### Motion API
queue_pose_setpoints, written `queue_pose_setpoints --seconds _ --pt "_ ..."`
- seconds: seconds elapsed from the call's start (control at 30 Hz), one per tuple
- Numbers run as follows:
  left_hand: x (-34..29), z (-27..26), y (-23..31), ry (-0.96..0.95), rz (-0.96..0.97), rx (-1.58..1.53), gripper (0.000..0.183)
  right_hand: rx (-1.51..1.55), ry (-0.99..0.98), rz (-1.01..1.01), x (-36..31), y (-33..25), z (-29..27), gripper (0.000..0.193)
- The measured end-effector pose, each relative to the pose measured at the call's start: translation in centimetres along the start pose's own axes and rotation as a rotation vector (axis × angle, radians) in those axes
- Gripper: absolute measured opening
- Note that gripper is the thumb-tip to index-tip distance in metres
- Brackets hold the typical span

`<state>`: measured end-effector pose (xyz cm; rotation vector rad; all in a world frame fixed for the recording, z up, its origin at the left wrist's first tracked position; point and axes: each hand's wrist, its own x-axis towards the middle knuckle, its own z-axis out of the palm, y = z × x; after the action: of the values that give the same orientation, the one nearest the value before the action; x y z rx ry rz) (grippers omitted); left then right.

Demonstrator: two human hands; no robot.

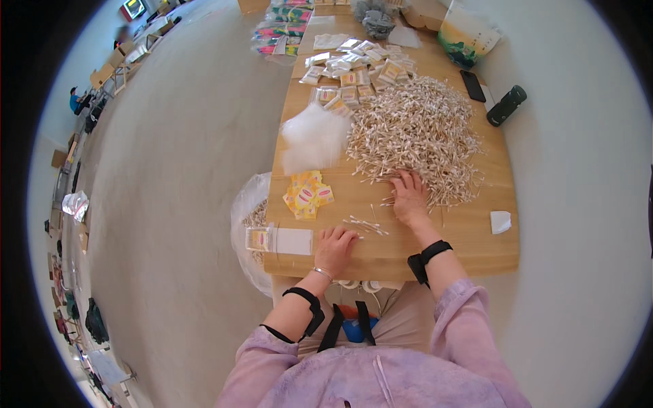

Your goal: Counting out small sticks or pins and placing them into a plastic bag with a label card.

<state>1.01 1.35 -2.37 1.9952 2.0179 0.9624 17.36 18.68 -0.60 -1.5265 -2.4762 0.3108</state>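
A large heap of cotton swabs [418, 129] covers the middle of the wooden table. At its near edge my right hand [410, 197] reaches in, fingers spread and bent, touching swabs; no firm hold shows. My left hand [333, 250] rests low near the table's front edge, fingers slightly apart and bent downward. Just right of its thumb lies a small group of loose swabs [367, 225]. Beside it on the left is a white card strip [294, 241], next to a clear packet with a yellow label [258, 239]. Yellow printed cards [307, 194] lie beyond that hand.
Clear plastic bags [316, 136] and many filled packets [354, 71] lie farther back. A dark bottle [507, 105] and black phone [472, 86] stand along the right side. White paper [500, 222] lies near right. A plastic bag of swabs [252, 224] hangs beside the left edge.
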Motion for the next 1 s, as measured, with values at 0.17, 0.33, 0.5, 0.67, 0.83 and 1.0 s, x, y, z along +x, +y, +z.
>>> queue_pose_setpoints --seconds 0.17,0.33,0.5,0.67,0.83,1.0 --pt "-0.2 -0.1 -0.2 0.015 0.016 -0.001 0.008 -0.195 0.381 0.076 -3.8 -2.4 0.7 0.025" --pt "-0.2 0.1 -0.4 -0.051 0.035 -0.041 0.01 0.146 0.211 -0.03 -8.7 -6.5 2.3 0.024" --pt "0.0 -0.1 0.6 0.052 0.024 -0.063 0.015 0.234 0.207 -0.155 -10.0 -5.9 3.4 0.022" --pt "-0.4 0.5 -0.2 0.138 0.011 -0.089 0.022 0.333 0.334 -0.122 -10.2 -4.9 3.3 0.02" --pt "-0.2 -0.3 0.2 0.06 0.053 -0.068 0.018 0.29 0.264 -0.137 -10.2 -3.2 2.4 0.025" --pt "-0.3 -0.1 -0.4 0.11 0.033 -0.088 0.014 0.221 0.273 -0.166 -10.4 -4.4 1.5 0.018"
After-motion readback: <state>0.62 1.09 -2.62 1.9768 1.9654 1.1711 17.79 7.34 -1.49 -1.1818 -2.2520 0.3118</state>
